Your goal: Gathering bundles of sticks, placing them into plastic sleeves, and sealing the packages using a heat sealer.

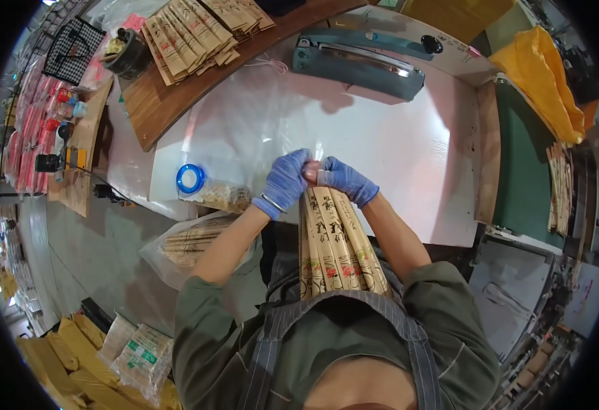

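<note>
A clear plastic bag (pixel 299 139) packed with a bundle of long, narrow, printed brown paper sleeves (pixel 340 239) lies between my forearms, its lower end against my apron. My left hand (pixel 286 181), in a blue glove, is closed on the gathered plastic at the bag's top. Also blue-gloved, my right hand (pixel 344 179) pinches the same gathered end, touching the left. What the sleeves hold inside is hidden. Just left of my left hand, a blue tape ring (pixel 190 179) sits beside a clear bag of small pale pieces (pixel 225 197).
A teal-green bag sealer (pixel 357 67) lies at the back of the white worktop (pixel 395 150). More paper sleeves (pixel 193 34) are piled on a raised wooden board (pixel 169 102). Another filled bag (pixel 166 266) lies lower left. A wooden edge (pixel 488 150) bounds the right side.
</note>
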`<state>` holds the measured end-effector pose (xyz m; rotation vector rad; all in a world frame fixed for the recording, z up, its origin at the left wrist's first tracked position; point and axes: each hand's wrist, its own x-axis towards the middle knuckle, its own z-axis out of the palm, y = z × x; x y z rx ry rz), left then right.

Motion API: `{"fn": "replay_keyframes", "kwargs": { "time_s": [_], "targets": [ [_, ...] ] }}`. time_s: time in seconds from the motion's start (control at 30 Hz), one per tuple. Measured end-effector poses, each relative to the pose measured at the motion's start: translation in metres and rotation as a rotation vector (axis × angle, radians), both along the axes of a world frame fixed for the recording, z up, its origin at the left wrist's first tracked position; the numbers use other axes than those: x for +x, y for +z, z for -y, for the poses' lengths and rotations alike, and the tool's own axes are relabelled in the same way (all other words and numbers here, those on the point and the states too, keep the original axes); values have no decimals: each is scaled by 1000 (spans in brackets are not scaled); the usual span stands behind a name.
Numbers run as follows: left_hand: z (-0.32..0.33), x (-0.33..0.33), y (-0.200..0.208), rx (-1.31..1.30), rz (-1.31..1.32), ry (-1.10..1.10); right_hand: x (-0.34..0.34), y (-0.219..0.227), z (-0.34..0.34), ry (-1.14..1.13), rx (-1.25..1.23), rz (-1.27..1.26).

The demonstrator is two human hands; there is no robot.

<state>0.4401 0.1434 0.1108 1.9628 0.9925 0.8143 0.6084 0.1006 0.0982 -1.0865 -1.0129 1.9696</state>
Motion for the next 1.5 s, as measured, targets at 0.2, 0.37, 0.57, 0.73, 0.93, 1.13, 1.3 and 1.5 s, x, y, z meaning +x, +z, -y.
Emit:
{"fn": "replay_keyframes", "kwargs": {
  "time_s": [0.2, 0.37, 0.57, 0.73, 0.93, 1.13, 1.3, 1.5],
  "targets": [
    [-10, -58, 19, -83, 61, 332, 4, 10, 6, -115, 46, -55],
    [28, -29, 11, 619, -403, 137, 7, 11, 6, -68, 19, -19],
    [-8, -50, -18, 240, -626, 365, 61, 20, 45, -204, -11, -104],
    [64, 11, 13, 603, -622, -135, 18, -8, 33, -223, 108, -314],
    [99, 6, -27, 445, 81, -11, 13, -15, 79, -474, 171, 160],
    [187, 5, 5, 461, -53, -299, 32, -23, 253, -483, 400, 133],
    [109, 11, 48, 623, -85, -475, 44, 111, 205, -535, -147, 27],
    [-54, 55, 117, 546, -327, -379, 122, 146, 59, 40, 1124, 1272]
  ]
}}
